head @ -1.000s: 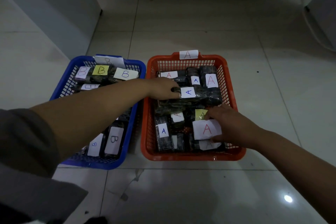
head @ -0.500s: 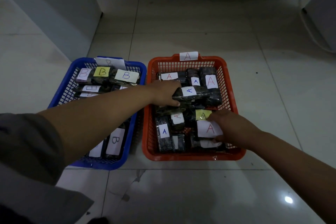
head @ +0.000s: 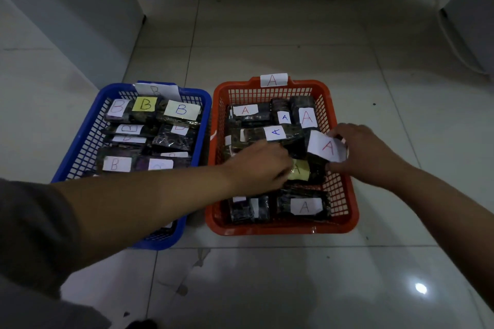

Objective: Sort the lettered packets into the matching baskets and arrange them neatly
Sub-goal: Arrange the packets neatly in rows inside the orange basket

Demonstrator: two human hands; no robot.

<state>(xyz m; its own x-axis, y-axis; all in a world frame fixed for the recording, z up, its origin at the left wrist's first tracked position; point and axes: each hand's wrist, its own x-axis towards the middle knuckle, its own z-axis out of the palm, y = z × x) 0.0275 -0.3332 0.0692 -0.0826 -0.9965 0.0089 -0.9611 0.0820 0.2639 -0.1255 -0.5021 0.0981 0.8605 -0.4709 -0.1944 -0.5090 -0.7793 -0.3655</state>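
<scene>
- Landmark: orange basket (head: 344, 195), on the tiled floor (head: 267, 288), tagged with an "A" label (head: 274, 80) on its far rim.
- Right hand (head: 366, 153) sits over the basket's right wall, gripping a packet with a large white red-"A" label (head: 324, 148); thumb under, fingers curled over the top edge. Packet is lifted above the basket's right-middle, tilted.
- Left hand (head: 260, 165) reaches into the basket's middle, fingers curled down onto a packet with a yellow label (head: 299, 171). Can't tell whether it is a real grip or just contact; fingertips are hidden.
- The yellow-label packet lies directly below the lifted packet, between the two hands.
- Other A packets in the basket: three across the far row, one blue-"A" packet (head: 275, 132) lying crosswise just beyond the left hand, one white-"A" packet (head: 304, 207) at the near-right corner, dark packets at the near-left with labels partly hidden.
- Blue basket (head: 80, 139) touches or nearly touches the orange basket's left side; holds B-labelled packets (head: 181, 109) only, the near ones covered by the left forearm.
</scene>
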